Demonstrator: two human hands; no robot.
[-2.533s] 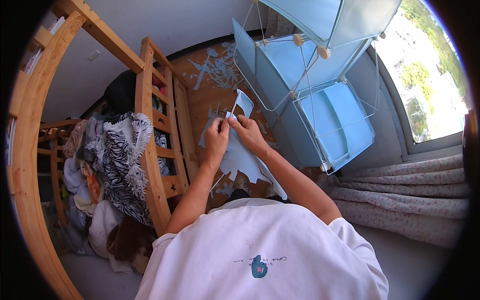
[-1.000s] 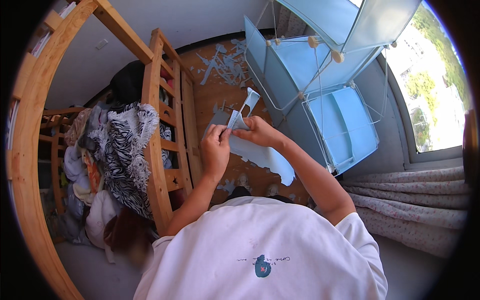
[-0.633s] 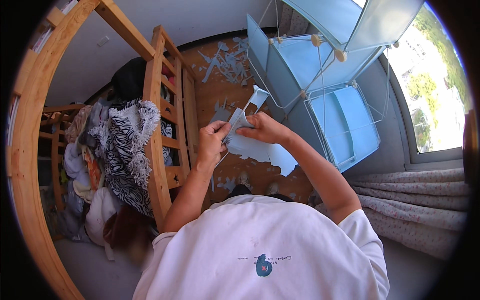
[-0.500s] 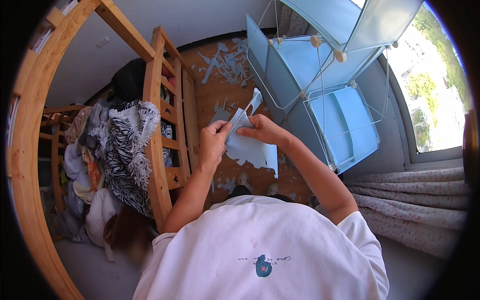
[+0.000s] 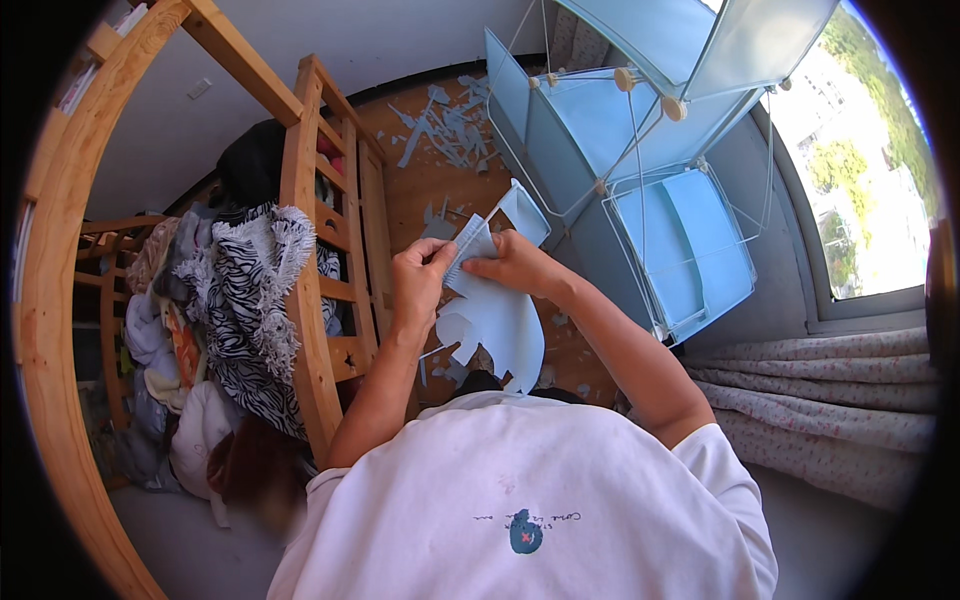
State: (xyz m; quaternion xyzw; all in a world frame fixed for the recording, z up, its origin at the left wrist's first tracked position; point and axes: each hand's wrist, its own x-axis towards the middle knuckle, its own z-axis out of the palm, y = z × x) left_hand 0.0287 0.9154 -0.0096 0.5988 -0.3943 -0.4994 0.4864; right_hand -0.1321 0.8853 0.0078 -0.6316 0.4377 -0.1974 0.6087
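Note:
In front of my body I hold a pale blue, torn plastic sheet (image 5: 505,325) with ragged cut-outs along its lower edge. My left hand (image 5: 417,282) pinches its ribbed upper left edge between thumb and fingers. Close beside it, my right hand (image 5: 522,266) grips the same sheet, thumb on top and the other fingers mostly hidden behind it. A looped flap of the sheet sticks out beyond my right hand, and the lower part hangs down toward my feet.
Torn blue scraps (image 5: 450,135) litter the wooden floor (image 5: 408,205). At right stands a blue-panelled rack (image 5: 570,190) with thin metal rods, near a window (image 5: 850,190) and a curtain (image 5: 810,400). A wooden bed frame (image 5: 300,250) with heaped clothes and blankets (image 5: 245,290) is at left.
The sheet has swung and turned, so its ragged lower part now hangs wider and nearer my body, and the flap beyond my right hand shows broader. Both hands keep their grip and shift slightly left.

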